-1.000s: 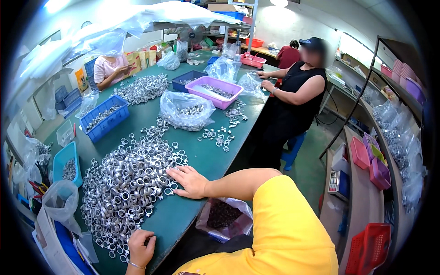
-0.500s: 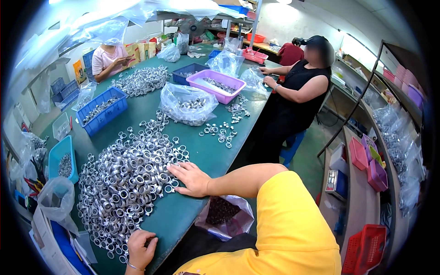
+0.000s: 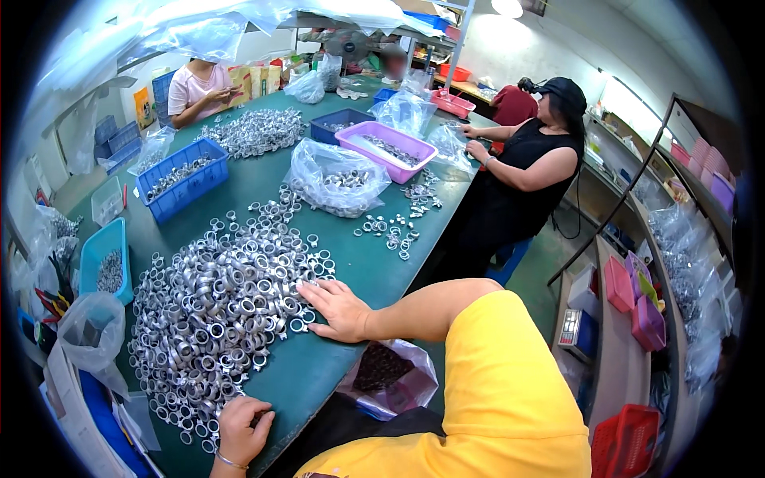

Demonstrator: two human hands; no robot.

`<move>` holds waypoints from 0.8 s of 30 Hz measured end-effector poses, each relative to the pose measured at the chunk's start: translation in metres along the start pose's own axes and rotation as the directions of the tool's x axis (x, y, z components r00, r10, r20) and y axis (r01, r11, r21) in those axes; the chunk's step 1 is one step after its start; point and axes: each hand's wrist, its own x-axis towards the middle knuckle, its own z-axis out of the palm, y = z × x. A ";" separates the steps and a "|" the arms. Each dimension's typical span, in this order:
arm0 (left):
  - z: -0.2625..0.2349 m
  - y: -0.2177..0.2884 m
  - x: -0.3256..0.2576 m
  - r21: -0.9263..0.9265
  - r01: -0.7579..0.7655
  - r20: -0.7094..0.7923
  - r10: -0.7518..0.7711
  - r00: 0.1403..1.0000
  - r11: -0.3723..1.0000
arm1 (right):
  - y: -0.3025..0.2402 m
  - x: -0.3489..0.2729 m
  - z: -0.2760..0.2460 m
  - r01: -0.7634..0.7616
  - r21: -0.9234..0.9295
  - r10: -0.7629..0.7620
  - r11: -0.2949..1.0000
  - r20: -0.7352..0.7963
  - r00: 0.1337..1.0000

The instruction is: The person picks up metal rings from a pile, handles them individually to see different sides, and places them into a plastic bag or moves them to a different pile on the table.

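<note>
A large heap of silvery metal rings (image 3: 215, 319) with small side lugs, resembling clamps, lies on the green table (image 3: 343, 255). My right hand (image 3: 339, 311) rests flat at the heap's right edge, fingers spread and touching the outermost rings. It holds nothing. At the heap's near edge, my left hand (image 3: 243, 429) is on the table with its fingers loosely bent and its thumb apart. No ring shows in it, though its fingertips are partly hidden.
Beyond the heap are a clear bag of metal parts (image 3: 339, 179), a purple tray (image 3: 386, 151), a blue basket (image 3: 182, 179) and a turquoise tray (image 3: 105, 263). An open bag of dark pieces (image 3: 390, 374) sits below the table edge. A co-worker in black (image 3: 530, 167) is at the right side.
The view has shifted slightly, so the far things appear a little further right and lower. Both hands keep their places by the heap.
</note>
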 end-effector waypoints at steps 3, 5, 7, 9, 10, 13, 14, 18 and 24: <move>0.000 0.001 0.000 -0.005 -0.009 -0.002 0.008 1.000 1.000 | -0.001 -0.001 -0.003 -0.007 0.004 0.006 1.000 0.007 1.000; -0.001 0.003 0.001 0.000 -0.019 -0.004 0.019 1.000 1.000 | -0.001 -0.001 -0.002 -0.009 -0.004 0.009 1.000 0.012 1.000; 0.000 0.002 0.001 -0.008 -0.012 -0.006 0.012 1.000 1.000 | -0.001 0.000 -0.002 -0.014 -0.008 0.014 1.000 0.020 1.000; 0.000 0.001 0.000 0.001 -0.006 -0.013 0.006 1.000 1.000 | -0.002 0.001 -0.003 -0.020 0.000 0.020 1.000 0.034 0.999; 0.001 0.000 -0.001 -0.006 -0.004 -0.011 0.004 1.000 1.000 | -0.003 0.001 -0.003 -0.023 0.003 0.023 1.000 0.042 0.999; 0.000 -0.002 -0.001 -0.010 -0.006 -0.007 0.006 1.000 1.000 | -0.003 0.001 -0.003 -0.027 -0.007 0.027 1.000 0.050 0.998; 0.000 -0.002 -0.001 -0.010 -0.007 -0.005 0.007 1.000 1.000 | -0.003 0.001 -0.003 -0.027 -0.012 0.028 1.000 0.053 0.998; 0.000 -0.001 0.000 -0.003 -0.011 -0.003 0.011 1.000 1.000 | -0.002 0.001 -0.003 -0.029 -0.002 0.029 1.000 0.041 0.999; -0.005 0.010 0.005 -0.029 -0.011 -0.001 0.011 1.000 1.000 | -0.002 0.002 -0.003 -0.026 -0.009 0.027 1.000 0.051 0.998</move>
